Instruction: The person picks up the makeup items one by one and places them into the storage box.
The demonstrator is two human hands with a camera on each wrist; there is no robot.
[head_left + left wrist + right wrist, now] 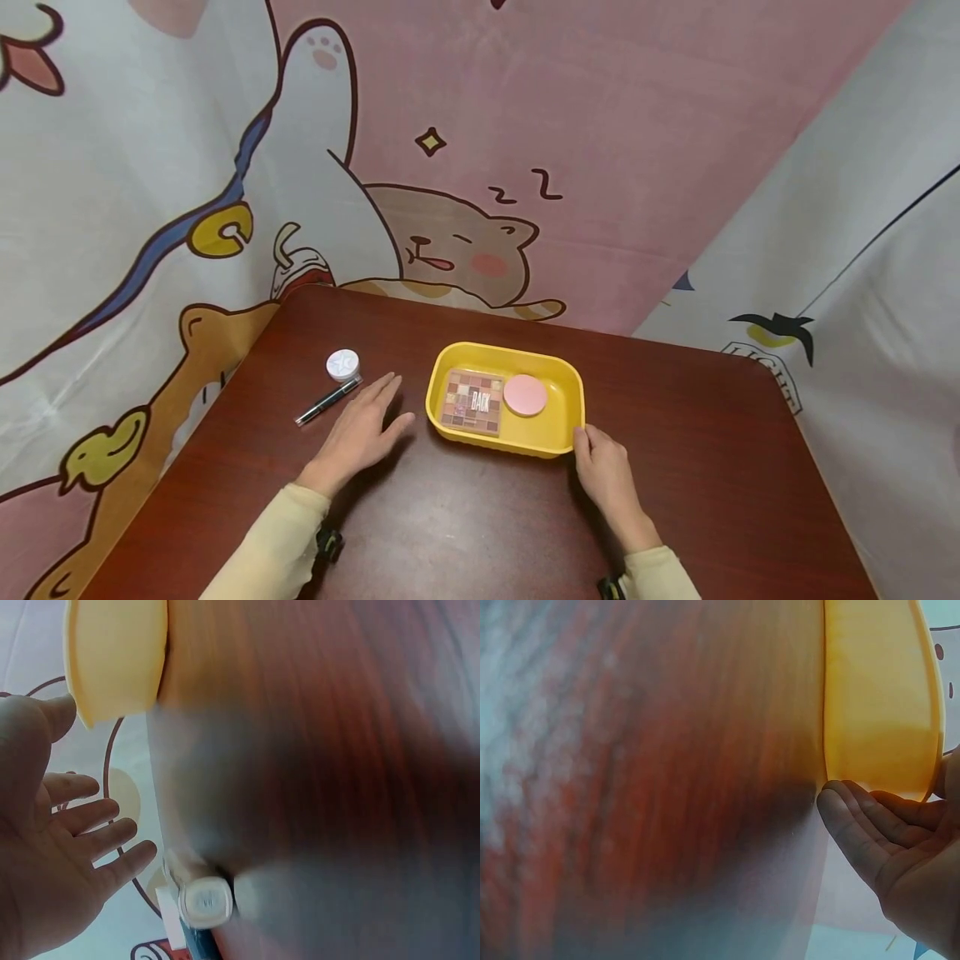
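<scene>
A yellow plastic basket (566,408) stands on the table with an eyeshadow palette (472,403) marked BACK and a round pink compact (525,395) inside. My right hand (604,471) grips its right front corner, thumb at the rim and fingers (855,832) against the outer wall. To the left of the basket, my left hand (362,433) hovers with fingers spread and nothing in it. Just beyond that hand lie a slim dark pen-like tube (328,401) with shiny ends and a small round white case (342,365) with a star-like pattern on its lid.
The dark reddish-brown table (697,467) reaches back to a cartoon-printed curtain (637,167), which also hangs along the left and right sides. Dark bands with small devices (328,543) sit on both wrists, by the cream sleeves (266,550).
</scene>
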